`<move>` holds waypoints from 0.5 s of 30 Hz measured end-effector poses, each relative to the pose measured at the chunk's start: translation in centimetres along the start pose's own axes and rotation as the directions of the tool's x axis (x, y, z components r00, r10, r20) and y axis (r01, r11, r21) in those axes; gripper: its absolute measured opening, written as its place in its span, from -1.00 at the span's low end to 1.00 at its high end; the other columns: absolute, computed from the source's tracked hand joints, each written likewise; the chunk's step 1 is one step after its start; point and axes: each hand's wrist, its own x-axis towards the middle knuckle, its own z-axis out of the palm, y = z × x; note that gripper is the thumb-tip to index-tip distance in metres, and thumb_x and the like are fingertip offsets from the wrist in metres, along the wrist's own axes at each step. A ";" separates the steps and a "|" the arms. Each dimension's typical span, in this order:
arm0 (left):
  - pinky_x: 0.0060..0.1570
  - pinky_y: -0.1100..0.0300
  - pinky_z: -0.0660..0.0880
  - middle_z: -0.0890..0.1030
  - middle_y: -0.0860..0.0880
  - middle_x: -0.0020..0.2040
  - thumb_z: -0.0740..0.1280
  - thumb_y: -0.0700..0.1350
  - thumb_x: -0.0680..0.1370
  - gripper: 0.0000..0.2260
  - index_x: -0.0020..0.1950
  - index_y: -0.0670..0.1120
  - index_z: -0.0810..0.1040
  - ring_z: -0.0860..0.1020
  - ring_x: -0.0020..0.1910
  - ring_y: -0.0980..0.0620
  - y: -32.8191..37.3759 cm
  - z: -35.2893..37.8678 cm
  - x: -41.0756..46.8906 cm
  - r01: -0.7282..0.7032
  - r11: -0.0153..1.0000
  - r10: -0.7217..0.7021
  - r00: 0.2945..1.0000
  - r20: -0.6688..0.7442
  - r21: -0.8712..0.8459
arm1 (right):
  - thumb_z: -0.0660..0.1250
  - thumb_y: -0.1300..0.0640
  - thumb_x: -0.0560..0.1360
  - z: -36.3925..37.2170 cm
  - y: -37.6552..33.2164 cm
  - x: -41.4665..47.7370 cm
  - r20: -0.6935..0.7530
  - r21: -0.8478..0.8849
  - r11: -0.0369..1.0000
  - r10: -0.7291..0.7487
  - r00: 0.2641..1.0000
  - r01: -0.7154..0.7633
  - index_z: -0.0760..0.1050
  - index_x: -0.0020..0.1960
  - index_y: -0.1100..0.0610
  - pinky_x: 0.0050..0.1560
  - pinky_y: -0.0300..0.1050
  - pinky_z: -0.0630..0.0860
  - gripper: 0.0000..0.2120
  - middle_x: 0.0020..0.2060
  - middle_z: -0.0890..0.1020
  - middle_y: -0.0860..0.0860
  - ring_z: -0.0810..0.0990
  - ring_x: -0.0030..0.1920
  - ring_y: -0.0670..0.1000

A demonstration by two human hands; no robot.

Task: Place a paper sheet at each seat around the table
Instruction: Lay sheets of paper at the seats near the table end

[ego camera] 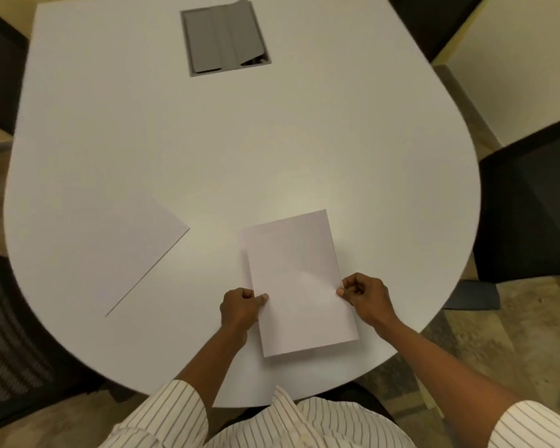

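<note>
A white paper sheet (299, 279), perhaps a thin stack, is held just above the near edge of the white table (240, 140). My left hand (241, 307) pinches its left edge and my right hand (364, 294) pinches its right edge, thumbs on top. A second white sheet (123, 253) lies flat and angled on the table at the near left, in front of the left chair. Whether I hold one sheet or more cannot be told.
A grey cable hatch (225, 37) is set into the table at the far middle. Dark chairs stand around: near left (17, 334), far left (0, 69), right (530, 215) and far right (434, 21). Carpet floor shows below.
</note>
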 end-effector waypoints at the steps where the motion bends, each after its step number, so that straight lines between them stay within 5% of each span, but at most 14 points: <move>1: 0.06 -0.14 0.73 0.76 -0.25 -0.03 0.59 -0.13 0.54 -0.78 0.00 -0.27 0.69 0.74 -0.05 -0.28 0.1 0.0 0.2 -0.007 1.000 0.007 1.000 0.025 -0.003 | 0.63 0.17 0.49 -0.4 0.1 -0.2 -0.008 0.007 1.000 0.002 1.000 -0.002 0.70 -0.09 0.08 0.02 0.02 0.62 -0.89 -0.21 0.73 0.05 0.63 -0.19 -0.03; 7: -0.13 0.11 0.69 0.77 -0.20 -0.15 0.60 -0.12 0.53 -0.85 -0.11 -0.20 0.76 0.72 -0.25 -0.06 1.9 2.2 -0.3 -0.086 0.994 0.073 0.979 0.193 0.060 | 0.64 0.10 0.48 -4.1 1.3 -1.1 -0.179 -0.007 1.000 0.004 0.984 -0.005 0.73 -0.08 0.05 -0.10 -0.19 0.53 -0.89 -0.26 0.73 -0.05 0.60 -0.25 -0.12; 15: -0.27 0.20 0.58 0.78 -0.09 -0.23 0.62 -0.09 0.52 -0.85 -0.11 -0.16 0.77 0.67 -0.31 -0.01 5.7 9.8 -2.5 -0.140 0.984 0.100 0.943 0.316 0.106 | 0.63 0.09 0.50 -11.7 1.9 2.9 -0.321 -0.084 0.996 -0.004 0.947 -0.024 0.76 0.00 0.15 -0.03 -0.08 0.57 -0.84 -0.16 0.75 0.13 0.63 -0.17 0.02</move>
